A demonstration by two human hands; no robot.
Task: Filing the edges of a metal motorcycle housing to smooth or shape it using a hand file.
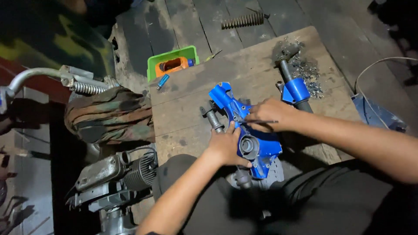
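1. Holding the blue metal housing (257,146) at the near edge of the wooden desk (191,109), the left hand (225,146) has its grip clamped on the part's left flank, thumb by the round grey bore.
2. Right hand (272,114): grip closed on a thin dark rod-like tool (261,122) laid across the housing's upper arm.
3. Grey bolt-like shaft (213,118), just beside the left hand, touching the housing's left side.
4. Second blue clamp on a dark tube (295,90), behind the right hand; metal shavings (307,72) are scattered next to it.
5. Green tray (153,65) holding an orange object, at the desk's far left corner; a small blue cylinder (163,81) lies near it.
6. Coil spring (243,20), on the plank floor beyond the desk.
7. Finned engine (130,172) and camouflage cloth (111,114), crowding the desk's left side.
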